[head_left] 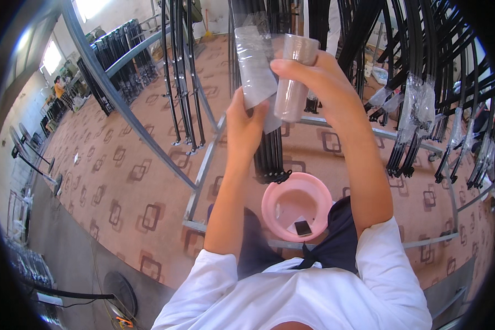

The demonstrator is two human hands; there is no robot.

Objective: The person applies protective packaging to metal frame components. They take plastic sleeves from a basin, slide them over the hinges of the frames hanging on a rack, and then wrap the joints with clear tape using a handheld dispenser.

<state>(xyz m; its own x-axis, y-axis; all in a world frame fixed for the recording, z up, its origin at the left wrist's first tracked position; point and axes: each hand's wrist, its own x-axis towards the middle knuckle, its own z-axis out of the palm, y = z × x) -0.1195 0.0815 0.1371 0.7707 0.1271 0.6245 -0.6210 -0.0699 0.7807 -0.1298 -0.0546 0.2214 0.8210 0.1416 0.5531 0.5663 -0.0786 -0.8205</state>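
A bundle of long black strips [268,151] hangs in front of me, its lower ends above the pink basin. Around its upper part lies a whitish sheet [253,66] under shiny clear film. My left hand [245,122] is closed around the lower edge of this wrapped part, thumb on the near side. In my right hand [327,74] is a roll of clear stretch film [291,99], gripped around its middle and held nearly upright just right of the bundle. The right fingers behind the roll are partly hidden.
Between my knees stands a pink basin [268,206] with a dark phone-like object [302,227] inside. A metal rack frame [203,157] surrounds the bundle. More black strips [184,82] hang left, and film-wrapped bundles [415,115] hang right. A person [59,89] is far left.
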